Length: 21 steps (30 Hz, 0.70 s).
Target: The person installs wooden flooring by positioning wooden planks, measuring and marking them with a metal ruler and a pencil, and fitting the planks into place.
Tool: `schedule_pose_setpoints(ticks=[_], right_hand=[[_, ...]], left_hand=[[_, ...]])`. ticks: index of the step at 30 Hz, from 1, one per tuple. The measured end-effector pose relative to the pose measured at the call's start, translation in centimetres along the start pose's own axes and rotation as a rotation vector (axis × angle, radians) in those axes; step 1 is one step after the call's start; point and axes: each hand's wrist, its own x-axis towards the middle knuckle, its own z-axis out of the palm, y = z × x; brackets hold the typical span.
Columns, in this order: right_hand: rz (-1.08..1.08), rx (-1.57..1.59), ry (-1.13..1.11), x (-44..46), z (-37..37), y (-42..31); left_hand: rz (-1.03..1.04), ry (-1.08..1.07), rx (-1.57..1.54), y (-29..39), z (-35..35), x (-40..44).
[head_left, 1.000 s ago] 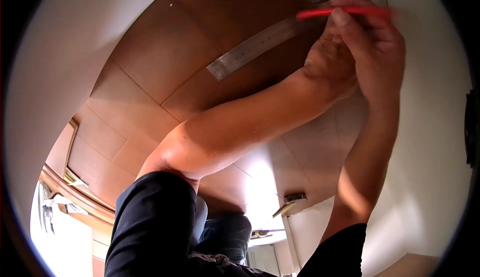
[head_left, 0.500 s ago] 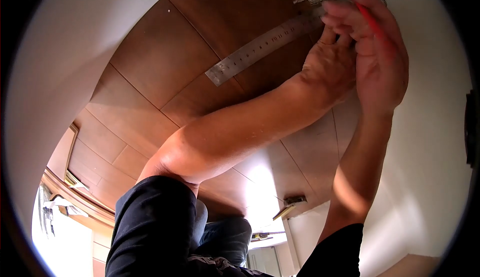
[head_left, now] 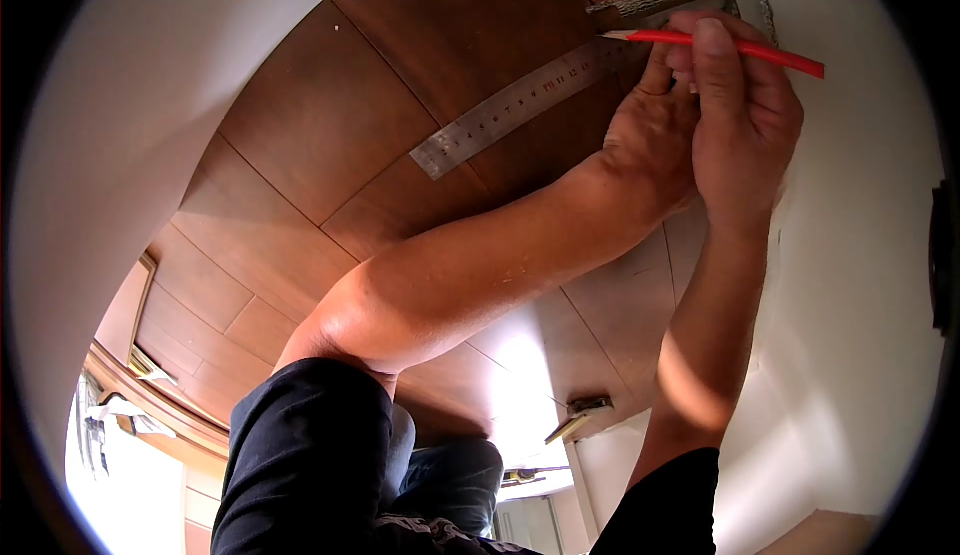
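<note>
A steel ruler [head_left: 500, 115] with printed numbers lies slantwise on the brown floor boards. My left hand [head_left: 650, 130] reaches to its far right end, fingers bent down over it and holding it; the fingertips are partly hidden behind the other hand. Above and to the right, my right hand [head_left: 745, 120] grips a red pencil [head_left: 775, 53] between thumb and fingers. The pencil lies nearly level in view, its sharpened tip pointing left over the ruler's upper edge. I cannot tell whether the tip touches anything.
Brown floor boards [head_left: 290, 105] run under both arms. A rough, pale broken edge [head_left: 640, 0] shows at the top, by the white wall [head_left: 860, 255]. A small block-like piece [head_left: 580, 415] lies near the lower doorway. A curved white surface [head_left: 150, 85] fills the left.
My right hand has turned and moved slightly down and left, bringing the red pencil from a steep slant to nearly level, tip leftward. The left hand and ruler stay almost still.
</note>
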Motion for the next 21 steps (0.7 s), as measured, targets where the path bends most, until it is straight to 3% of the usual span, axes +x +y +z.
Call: schedule_pose_setpoints(ticks=[18, 21], right_hand=[[-0.010, -0.098, -0.012, 0.0, 0.0, -0.2], [-0.004, -0.059, -0.016, -0.2, 0.0, 0.0]], left_hand=[[-0.003, 0.028, 0.135, 0.5, 1.8, 0.7], [0.075, 0.092, 0.062, -0.1, 1.9, 0.5]])
